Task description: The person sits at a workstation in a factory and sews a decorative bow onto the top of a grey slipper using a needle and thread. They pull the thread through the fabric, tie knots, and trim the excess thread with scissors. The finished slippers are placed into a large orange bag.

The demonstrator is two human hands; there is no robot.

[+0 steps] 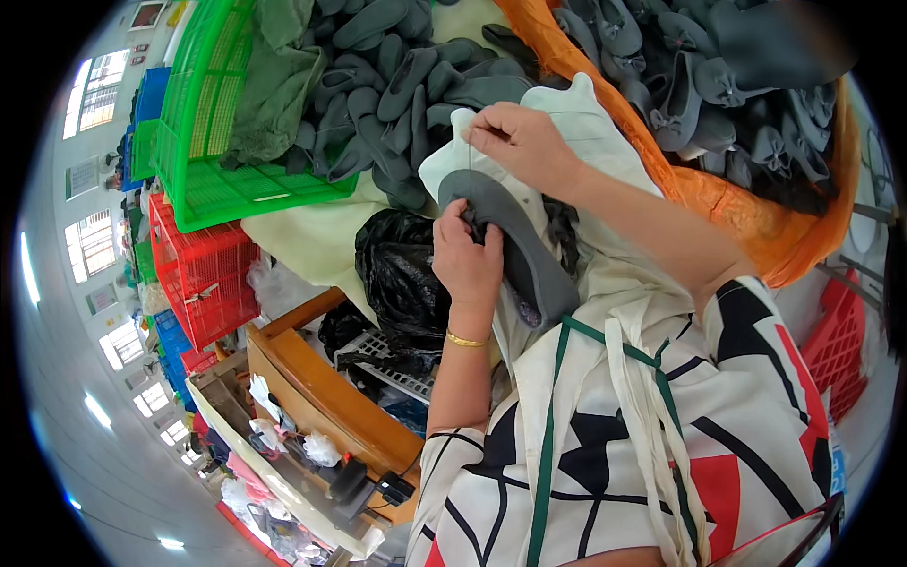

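Note:
My left hand (467, 253) grips a grey slip-on shoe (531, 248) near its toe, with fingers closed over the upper and into the opening. The shoe lies tilted over my lap, its heel end toward my waist. Just above the toe, my right hand (518, 142) is pinched closed, and a thin thread (470, 156) runs from its fingertips down to the shoe. Whether a needle is in those fingers is too small to tell. Under the hands lies a white cloth (605, 123).
A green crate (255, 194) holds a heap of grey shoes (378, 104) at the upper left. An orange sack (699, 203) with bow-trimmed grey shoes (680, 104) stands at the upper right. Left are a black plastic bag (402, 269), a wooden drawer table (331, 387) and a red crate (194, 274).

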